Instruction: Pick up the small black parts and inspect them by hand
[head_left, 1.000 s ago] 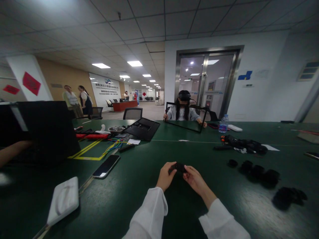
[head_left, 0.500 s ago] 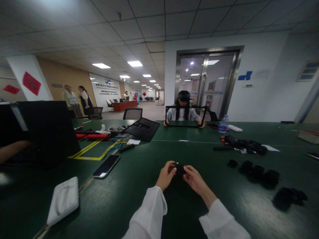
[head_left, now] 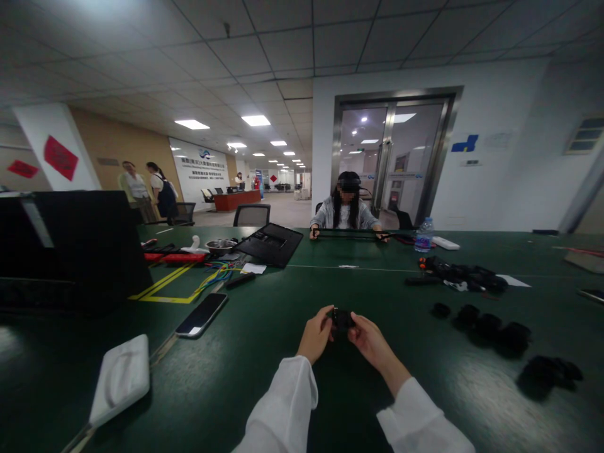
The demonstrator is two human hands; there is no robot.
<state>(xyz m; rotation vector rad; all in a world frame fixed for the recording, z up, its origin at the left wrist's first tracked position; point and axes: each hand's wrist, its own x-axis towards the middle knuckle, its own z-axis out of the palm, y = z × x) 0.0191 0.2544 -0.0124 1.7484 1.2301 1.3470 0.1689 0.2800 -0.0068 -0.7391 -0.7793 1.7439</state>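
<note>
Between my two hands, just above the dark green table (head_left: pixel 264 314), is a small black part (head_left: pixel 341 319) with a tiny light spot on its left edge; its exact kind does not show. My left hand (head_left: pixel 317 333) pinches its left side with thumb and fingers. On the right side, the fingertips of my right hand (head_left: pixel 369 340) grip it. Further right lie several black pieces (head_left: pixel 488 326) in a slanting row, with another black piece (head_left: pixel 550 374) nearer me.
A phone (head_left: pixel 202 316) and a white power bank (head_left: pixel 120 377) lie at left, near cables (head_left: pixel 218 277), a metal bowl (head_left: pixel 221 246) and a black panel (head_left: pixel 270 245). Across the table a person (head_left: pixel 348 201) holds a black frame (head_left: pixel 346 233). A bottle (head_left: pixel 423 236) stands at right.
The small black part has turned slightly between my fingers, and my left hand has shifted a little. The person opposite has tipped the black frame down flat. An arm at far left has gone from view.
</note>
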